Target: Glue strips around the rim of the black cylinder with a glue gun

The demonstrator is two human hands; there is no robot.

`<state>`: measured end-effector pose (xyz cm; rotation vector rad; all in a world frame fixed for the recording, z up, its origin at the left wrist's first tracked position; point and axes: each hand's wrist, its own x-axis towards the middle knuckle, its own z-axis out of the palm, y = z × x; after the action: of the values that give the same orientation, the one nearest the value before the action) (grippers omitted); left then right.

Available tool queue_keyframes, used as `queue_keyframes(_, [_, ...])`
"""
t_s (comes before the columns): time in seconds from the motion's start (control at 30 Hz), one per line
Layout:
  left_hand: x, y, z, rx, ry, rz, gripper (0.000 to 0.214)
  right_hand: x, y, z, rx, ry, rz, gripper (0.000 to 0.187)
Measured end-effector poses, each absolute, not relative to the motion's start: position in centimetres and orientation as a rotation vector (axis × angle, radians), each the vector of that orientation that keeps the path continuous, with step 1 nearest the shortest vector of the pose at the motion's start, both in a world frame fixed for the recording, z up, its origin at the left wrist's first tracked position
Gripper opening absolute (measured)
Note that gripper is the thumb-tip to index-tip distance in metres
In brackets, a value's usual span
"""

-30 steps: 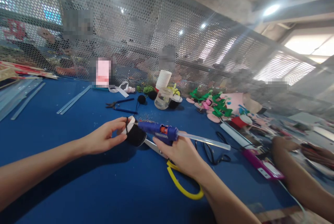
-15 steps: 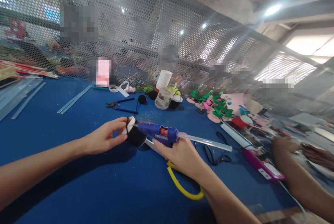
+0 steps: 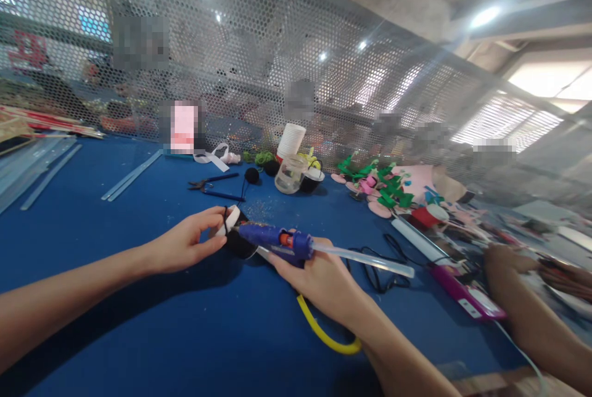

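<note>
The blue table (image 3: 139,323) fills most of the view, and a perforated screen (image 3: 277,64) stands along its far edge. You are working near the middle of the table, with both forearms coming in from the near side.

Your right hand (image 3: 319,277) is wrapped closed around the grip of the blue glue gun (image 3: 277,238). A clear glue stick (image 3: 365,259) sticks out of the gun's back, toward the right. The nozzle points left and meets the black round piece (image 3: 238,244), which rests low over the table between your two hands. Your left hand (image 3: 185,243) holds this piece. The thumb and the fingers (image 3: 210,219) are pinched almost together on its left side, and they also press on a white strip (image 3: 232,219) at its top.

By my judgement, the step in hand is putting glue at the place where the white strip meets the black piece. The next move asks for a steady nozzle and fingertips kept away from the hot tip. I cannot tell if your finger presses the trigger.

Scissors with a yellow handle (image 3: 328,338) lie under your right wrist. A co-worker's hand (image 3: 504,261) is at the right, well apart.
</note>
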<state>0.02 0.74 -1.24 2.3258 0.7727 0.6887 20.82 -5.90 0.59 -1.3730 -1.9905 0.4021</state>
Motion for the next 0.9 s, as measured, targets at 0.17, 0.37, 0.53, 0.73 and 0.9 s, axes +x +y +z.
queue_keyframes(0.17, [0.1,0.6,-1.0,2.336,0.774,0.672,0.018,20.8,-6.0,0.7,-1.366,-2.000,0.439,0.014])
queue_keyframes(0.37, [-0.1,0.6,-1.0,2.323,0.766,0.658,0.018,21.0,-5.7,0.9,-1.445,-1.959,0.448,0.014])
queue_keyframes(0.53, [-0.2,0.8,-1.2,2.329,0.744,0.651,0.019,21.5,-5.3,0.9,-1.485,-1.839,0.705,0.016])
queue_keyframes(0.73, [-0.1,0.8,-1.2,2.328,0.709,0.668,0.018,21.7,-4.9,0.9,-1.482,-1.813,0.707,0.014])
queue_keyframes(0.9, [-0.1,0.8,-1.1,2.330,0.701,0.684,0.017,21.6,-4.4,1.0,-1.495,-1.773,0.718,0.015])
